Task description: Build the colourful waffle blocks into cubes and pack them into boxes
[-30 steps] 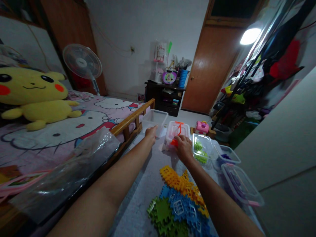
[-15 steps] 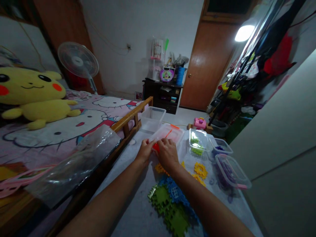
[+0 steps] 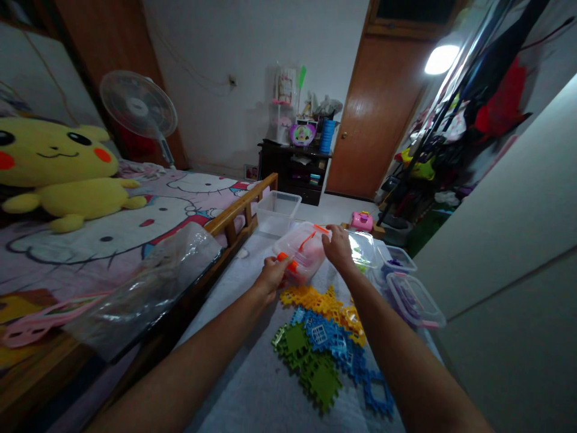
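Observation:
A clear plastic storage box with a lid, an orange handle and orange latches sits tilted on the cloth-covered surface. My left hand is closed on its near left end, by an orange latch. At the far right end, my right hand has its bent fingers against the box's edge by the other latch. Closer to me lie interlocking plastic pieces: yellow pieces, blue pieces and green pieces. My right forearm passes over the right side of the yellow and blue ones.
An uncovered clear container stands behind the box, beside the wooden bed rail. To the right are a clear box with green pieces and containers with purple pieces, one under a pink-latched lid. A plastic bag lies on the left.
My right hand has moved from the box's near end to its far right end. My left hand stays at the near end, where the orange latch now shows. More yellow and blue pieces are uncovered.

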Demonstrator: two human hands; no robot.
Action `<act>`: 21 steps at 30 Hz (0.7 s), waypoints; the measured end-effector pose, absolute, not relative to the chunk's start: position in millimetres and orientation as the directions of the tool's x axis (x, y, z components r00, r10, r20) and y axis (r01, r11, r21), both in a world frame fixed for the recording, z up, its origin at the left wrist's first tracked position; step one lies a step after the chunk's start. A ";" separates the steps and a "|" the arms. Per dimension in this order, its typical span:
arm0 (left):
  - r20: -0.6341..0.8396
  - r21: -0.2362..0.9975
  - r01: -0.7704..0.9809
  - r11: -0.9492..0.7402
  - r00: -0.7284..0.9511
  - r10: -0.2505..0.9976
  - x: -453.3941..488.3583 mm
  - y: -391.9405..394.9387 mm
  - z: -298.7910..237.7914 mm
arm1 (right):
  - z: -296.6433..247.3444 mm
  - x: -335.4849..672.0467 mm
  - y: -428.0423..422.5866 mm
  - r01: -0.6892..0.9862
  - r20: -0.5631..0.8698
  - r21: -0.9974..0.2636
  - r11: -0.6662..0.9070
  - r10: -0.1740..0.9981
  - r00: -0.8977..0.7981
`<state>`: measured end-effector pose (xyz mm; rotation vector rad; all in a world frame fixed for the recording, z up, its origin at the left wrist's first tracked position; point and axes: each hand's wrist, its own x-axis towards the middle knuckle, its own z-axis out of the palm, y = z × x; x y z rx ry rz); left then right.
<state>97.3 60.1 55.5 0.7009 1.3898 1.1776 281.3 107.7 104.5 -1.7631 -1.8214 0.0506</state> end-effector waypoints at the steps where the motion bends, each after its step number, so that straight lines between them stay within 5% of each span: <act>1: -0.382 0.917 -0.197 0.347 -0.185 0.905 100.9 56.3 56.5 | 104.0 285.7 118.4 0.908 0.305 -0.416 0.055 0.949 0.082; 14: -0.110 0.994 -0.036 0.104 -0.355 0.928 79.5 82.4 62.9 | 103.0 297.5 140.2 0.924 0.001 -0.383 -0.013 1.000 0.015; 21: -0.056 0.998 -0.011 0.056 -0.318 0.946 73.0 91.0 58.2 | 88.8 306.8 123.7 0.860 -0.034 -0.505 -0.075 0.997 0.067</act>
